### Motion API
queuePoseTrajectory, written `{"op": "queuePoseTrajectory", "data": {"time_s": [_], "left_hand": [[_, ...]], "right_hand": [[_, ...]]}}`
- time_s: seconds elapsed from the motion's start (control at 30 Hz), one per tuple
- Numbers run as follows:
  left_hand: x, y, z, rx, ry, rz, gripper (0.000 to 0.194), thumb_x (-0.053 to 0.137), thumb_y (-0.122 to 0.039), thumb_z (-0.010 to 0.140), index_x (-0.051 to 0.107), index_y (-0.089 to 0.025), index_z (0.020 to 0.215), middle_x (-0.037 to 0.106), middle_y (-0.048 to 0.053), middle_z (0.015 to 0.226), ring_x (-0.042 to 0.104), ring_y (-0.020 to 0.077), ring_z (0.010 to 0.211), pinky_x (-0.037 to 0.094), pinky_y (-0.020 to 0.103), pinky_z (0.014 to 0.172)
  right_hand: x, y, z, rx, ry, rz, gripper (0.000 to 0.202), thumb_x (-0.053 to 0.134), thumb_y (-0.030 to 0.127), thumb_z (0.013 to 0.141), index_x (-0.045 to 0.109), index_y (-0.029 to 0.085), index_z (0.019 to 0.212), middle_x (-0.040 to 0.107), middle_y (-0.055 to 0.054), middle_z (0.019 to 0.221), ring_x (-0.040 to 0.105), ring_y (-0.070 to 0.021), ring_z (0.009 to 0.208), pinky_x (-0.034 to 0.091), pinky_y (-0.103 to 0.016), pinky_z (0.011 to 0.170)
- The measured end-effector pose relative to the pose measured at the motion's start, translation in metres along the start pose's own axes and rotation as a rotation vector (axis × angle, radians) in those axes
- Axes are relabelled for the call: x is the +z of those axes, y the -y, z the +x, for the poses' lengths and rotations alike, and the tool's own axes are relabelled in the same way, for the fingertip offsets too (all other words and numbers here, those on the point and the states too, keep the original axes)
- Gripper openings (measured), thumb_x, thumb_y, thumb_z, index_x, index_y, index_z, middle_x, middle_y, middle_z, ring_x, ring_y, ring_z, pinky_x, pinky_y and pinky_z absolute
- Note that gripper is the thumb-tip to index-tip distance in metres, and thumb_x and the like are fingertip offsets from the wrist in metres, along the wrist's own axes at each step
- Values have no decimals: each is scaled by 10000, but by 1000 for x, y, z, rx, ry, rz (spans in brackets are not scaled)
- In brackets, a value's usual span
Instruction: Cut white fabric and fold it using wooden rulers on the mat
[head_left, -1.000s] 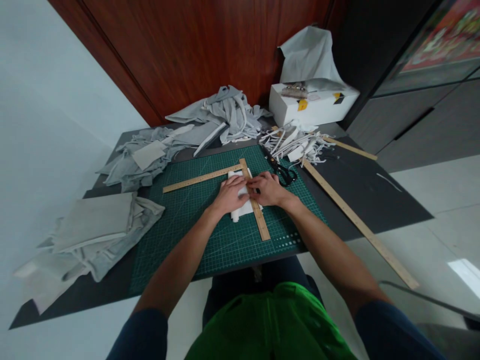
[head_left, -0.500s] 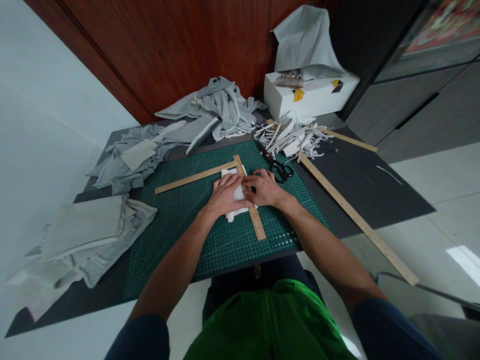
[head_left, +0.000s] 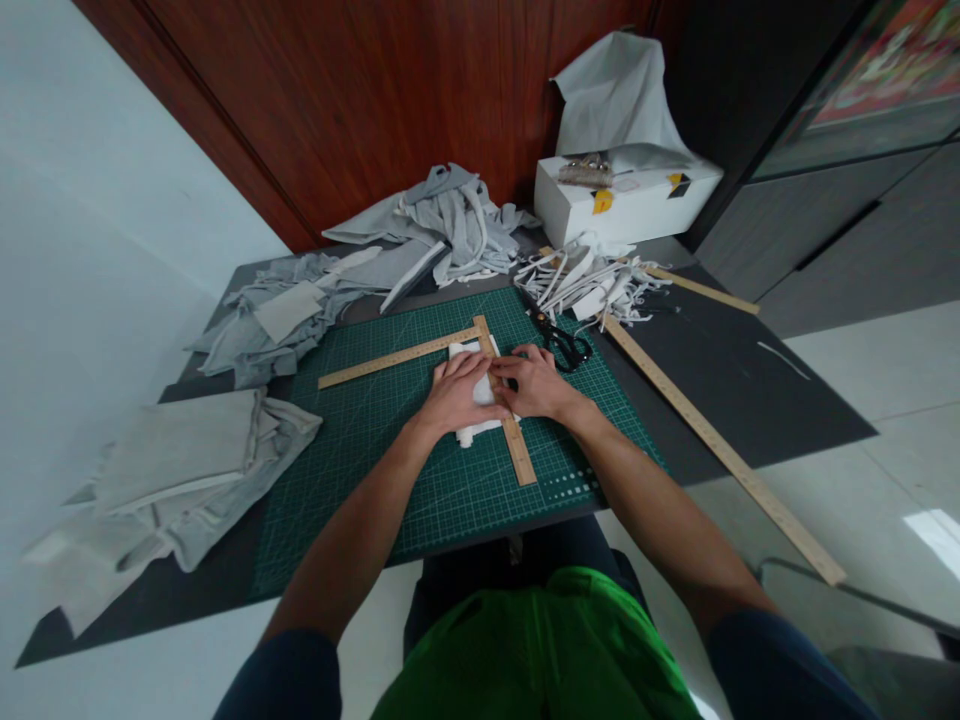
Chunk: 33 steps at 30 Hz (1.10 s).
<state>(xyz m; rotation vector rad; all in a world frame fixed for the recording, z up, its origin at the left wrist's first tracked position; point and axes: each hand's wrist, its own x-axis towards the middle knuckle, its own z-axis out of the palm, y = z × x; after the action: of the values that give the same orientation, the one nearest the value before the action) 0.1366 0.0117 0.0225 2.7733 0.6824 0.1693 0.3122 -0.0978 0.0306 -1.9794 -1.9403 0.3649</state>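
A folded white cloth (head_left: 486, 392) lies on a green cutting mat (head_left: 420, 500), with a wooden T-shaped ruler (head_left: 521, 460) across its right side. My left hand (head_left: 457, 392) rests flat on the cloth, fingers spread, fingertips and thumb reaching the ruler. From the other side my right hand (head_left: 536, 382) has its fingers bent and its index finger and thumb at the ruler's edge. My fingers hide the middle of the ruler. Black-handled scissors (head_left: 566, 345) lie just beyond my right hand, their blades pointing toward a heap of cloth strips.
Grey cloth piles (head_left: 450, 220) lie along the back, and folded cloth (head_left: 180, 440) sits at the left. Thin fabric strips (head_left: 592, 280) are heaped before a white box (head_left: 630, 200). A long wooden ruler (head_left: 720, 445) juts past the table's right front edge.
The view has shifted slightly, so everything appears a little lower and to the right. Both hands keep nearly the same place on the cloth and ruler.
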Motion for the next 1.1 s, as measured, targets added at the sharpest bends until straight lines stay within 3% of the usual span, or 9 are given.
{"op": "queuePoseTrajectory", "data": {"time_s": [0.53,0.67,0.87,1.1], "left_hand": [[-2,-2,0,-8,7,0,1006,841,-671,773,496,-230,1608,477,137,1675,355,416,1551,277,556,1275],[1,0,-2,-2,-2,8,1003,822,-680,790,486,-219,1615,470,142,1679,351,417,1552,284,552,1273],[-4,3,-4,10,24,33,859,727,-648,892,483,-252,1614,462,120,1693,353,390,1566,299,554,1256],[-33,13,-21,-63,119,128,545,694,-438,932,659,-301,1458,533,64,1653,309,364,1609,250,604,1263]], "right_hand": [[0,2,0,12,0,2,448,621,340,966,726,301,1400,634,-35,1562,415,-393,1403,289,-636,1142],[-4,7,1,38,-3,-40,364,601,358,987,768,331,1309,687,-23,1492,426,-401,1402,259,-669,1148],[-10,16,2,74,14,-106,316,576,363,1011,796,324,1235,749,-51,1376,466,-389,1373,250,-662,1154],[-6,18,5,118,22,-187,354,542,336,1018,794,281,1259,780,-91,1297,499,-370,1325,267,-615,1152]]}}
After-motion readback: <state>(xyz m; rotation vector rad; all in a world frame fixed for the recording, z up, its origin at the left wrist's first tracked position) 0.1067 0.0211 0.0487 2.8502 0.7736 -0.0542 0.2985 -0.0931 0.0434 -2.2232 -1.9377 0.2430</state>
